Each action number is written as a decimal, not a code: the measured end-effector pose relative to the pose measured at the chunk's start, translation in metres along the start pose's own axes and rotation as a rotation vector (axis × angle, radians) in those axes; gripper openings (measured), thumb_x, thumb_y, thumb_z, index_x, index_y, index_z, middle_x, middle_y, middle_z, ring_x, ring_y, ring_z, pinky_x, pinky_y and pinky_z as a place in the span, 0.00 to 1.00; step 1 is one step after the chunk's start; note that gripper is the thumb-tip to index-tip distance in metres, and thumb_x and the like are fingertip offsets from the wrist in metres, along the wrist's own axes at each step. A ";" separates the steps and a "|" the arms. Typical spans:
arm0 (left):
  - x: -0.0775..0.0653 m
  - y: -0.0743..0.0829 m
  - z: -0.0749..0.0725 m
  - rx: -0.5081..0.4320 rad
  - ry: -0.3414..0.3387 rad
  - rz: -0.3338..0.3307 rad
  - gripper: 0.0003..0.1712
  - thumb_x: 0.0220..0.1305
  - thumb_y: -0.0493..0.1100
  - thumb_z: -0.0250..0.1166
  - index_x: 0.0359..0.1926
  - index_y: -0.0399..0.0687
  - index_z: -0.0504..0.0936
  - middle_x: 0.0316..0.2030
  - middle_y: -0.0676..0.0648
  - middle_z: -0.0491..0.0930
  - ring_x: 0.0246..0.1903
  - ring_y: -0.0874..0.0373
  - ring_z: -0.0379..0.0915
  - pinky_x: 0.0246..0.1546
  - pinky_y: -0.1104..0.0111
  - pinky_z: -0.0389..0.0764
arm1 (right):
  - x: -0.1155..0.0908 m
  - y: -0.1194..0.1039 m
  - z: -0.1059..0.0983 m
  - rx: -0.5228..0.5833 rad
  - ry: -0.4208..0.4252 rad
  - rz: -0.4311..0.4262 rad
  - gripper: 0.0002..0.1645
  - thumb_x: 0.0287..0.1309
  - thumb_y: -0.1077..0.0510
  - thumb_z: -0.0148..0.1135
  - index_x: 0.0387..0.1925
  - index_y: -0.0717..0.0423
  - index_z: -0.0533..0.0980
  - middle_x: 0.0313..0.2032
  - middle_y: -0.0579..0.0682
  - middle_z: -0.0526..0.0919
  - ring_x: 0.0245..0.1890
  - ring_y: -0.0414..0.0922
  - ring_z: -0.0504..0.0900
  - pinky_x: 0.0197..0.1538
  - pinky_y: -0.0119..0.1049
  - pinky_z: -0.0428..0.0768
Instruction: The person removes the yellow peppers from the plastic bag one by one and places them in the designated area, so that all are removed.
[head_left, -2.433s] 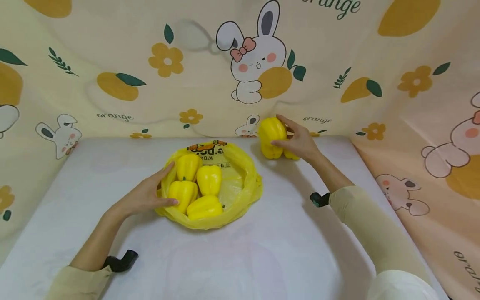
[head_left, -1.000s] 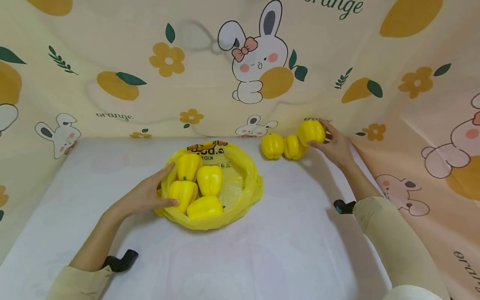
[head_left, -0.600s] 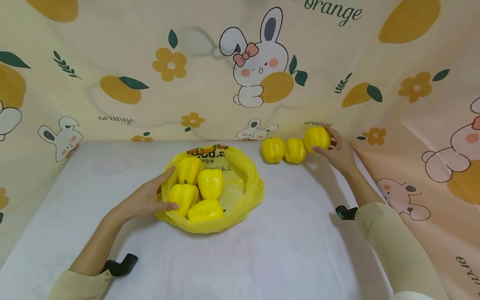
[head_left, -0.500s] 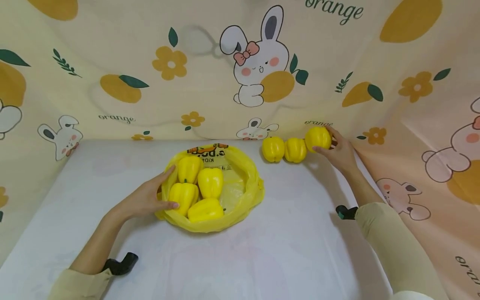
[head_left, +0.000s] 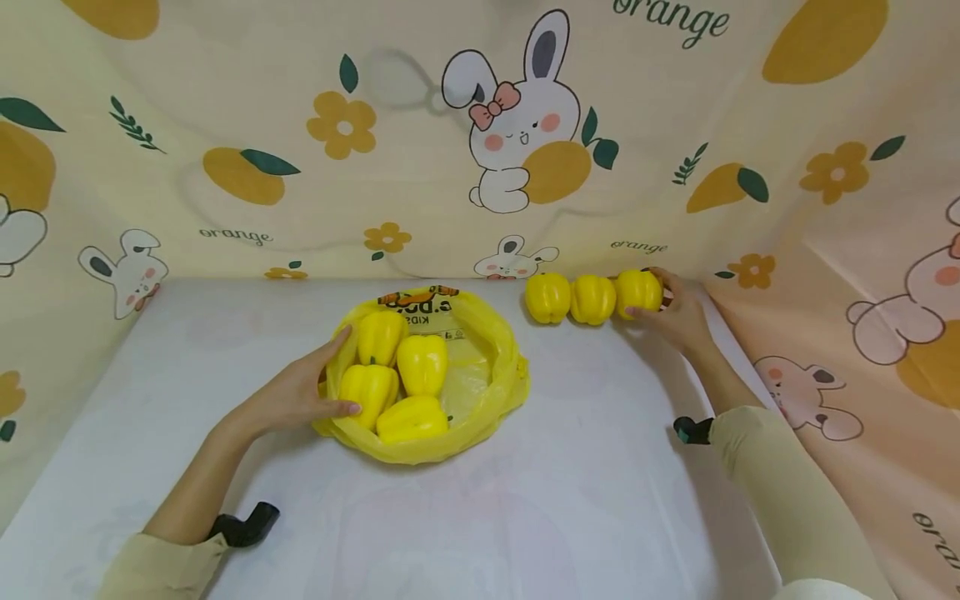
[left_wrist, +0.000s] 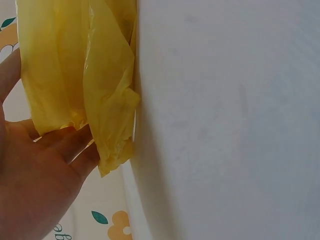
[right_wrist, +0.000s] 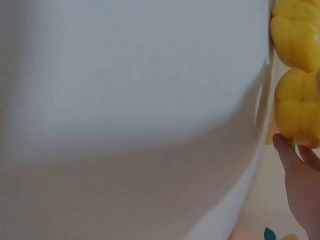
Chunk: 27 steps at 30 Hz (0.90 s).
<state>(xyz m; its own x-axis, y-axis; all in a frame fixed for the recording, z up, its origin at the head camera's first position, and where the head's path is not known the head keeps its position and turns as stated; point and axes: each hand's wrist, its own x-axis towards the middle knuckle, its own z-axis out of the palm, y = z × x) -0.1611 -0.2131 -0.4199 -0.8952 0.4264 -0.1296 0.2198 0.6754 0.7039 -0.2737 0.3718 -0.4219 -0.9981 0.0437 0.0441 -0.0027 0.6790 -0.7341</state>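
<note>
The right hand point(head_left: 681, 317) had thumb and fingers curved round a glossy, lobed yellow pepper point(head_left: 640, 291) beside two matching peppers point(head_left: 593, 300) on the white table point(head_left: 480, 525), apparently at the setting-down step; next, a gentle release seemed called for. The left hand point(head_left: 288, 396), fingers spread, held the side of a thin, crinkled plastic bag point(head_left: 507, 385) with four blocky peppers point(head_left: 422, 365) inside.

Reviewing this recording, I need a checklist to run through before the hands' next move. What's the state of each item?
1. Left hand on the yellow bag: ok, thumb over its rim.
2. Bag mouth open: ok.
3. Four visible peppers inside the rim: ok.
4. Rightmost pepper beside the other two: ok.
5. Right hand free: not ok, gripping that pepper.
6. Pepper's full weight on table: cannot tell.
</note>
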 end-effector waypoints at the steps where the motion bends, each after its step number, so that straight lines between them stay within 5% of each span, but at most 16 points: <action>1: 0.000 0.000 0.000 -0.001 -0.001 -0.001 0.67 0.53 0.61 0.75 0.80 0.47 0.40 0.76 0.34 0.45 0.74 0.33 0.43 0.71 0.39 0.49 | 0.000 0.001 0.000 -0.001 -0.009 0.006 0.59 0.53 0.41 0.74 0.78 0.50 0.51 0.74 0.63 0.55 0.66 0.68 0.64 0.64 0.62 0.69; 27: 0.001 0.000 0.000 -0.006 -0.014 -0.019 0.69 0.52 0.63 0.74 0.80 0.48 0.39 0.76 0.33 0.44 0.74 0.32 0.41 0.71 0.38 0.48 | 0.004 0.007 0.002 0.053 -0.126 0.027 0.67 0.55 0.46 0.74 0.80 0.50 0.38 0.77 0.60 0.46 0.70 0.65 0.59 0.70 0.60 0.62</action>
<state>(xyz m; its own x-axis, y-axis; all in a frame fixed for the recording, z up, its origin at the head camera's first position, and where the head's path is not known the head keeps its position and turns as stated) -0.1620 -0.2125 -0.4196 -0.8935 0.4224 -0.1526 0.2006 0.6795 0.7057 -0.2774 0.3752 -0.4282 -0.9977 -0.0334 -0.0594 0.0243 0.6394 -0.7685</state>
